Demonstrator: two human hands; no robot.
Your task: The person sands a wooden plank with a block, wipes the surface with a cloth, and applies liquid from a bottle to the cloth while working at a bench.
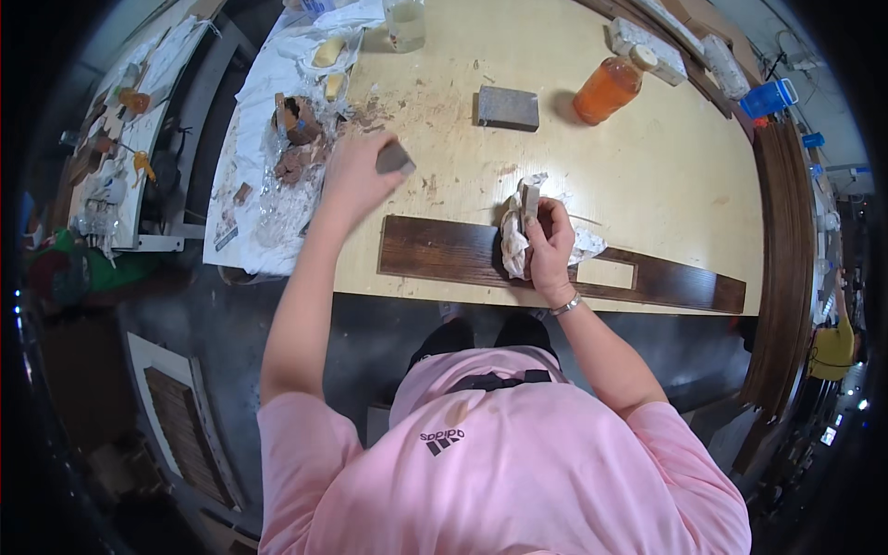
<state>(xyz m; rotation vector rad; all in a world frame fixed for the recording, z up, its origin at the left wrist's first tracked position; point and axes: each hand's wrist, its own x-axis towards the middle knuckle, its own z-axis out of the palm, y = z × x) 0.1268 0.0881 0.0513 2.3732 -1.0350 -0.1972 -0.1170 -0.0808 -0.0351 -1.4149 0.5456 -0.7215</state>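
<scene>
My left hand (356, 176) is raised over the left part of the table, its fingers closed round a dark grey sanding block (394, 158). Close beside it lie lumps of brown putty (298, 165) on crumpled plastic. My right hand (552, 245) grips a small greyish block (530, 201), with a crumpled white rag (514, 248) bunched beneath and around it. Under that hand, along the near edge of the table, lies a dark brown wooden board (435, 248) with a rectangular cut-out toward its right end. The rag covers part of the board.
Farther back on the pale table (444, 83) lies another grey block (508, 108). An orange-filled bottle (608, 90) leans to its right, and a clear jar (404, 25) stands at the far edge. White plastic sheeting (245, 176) covers the left side. Dark boards (782, 277) are stacked at right.
</scene>
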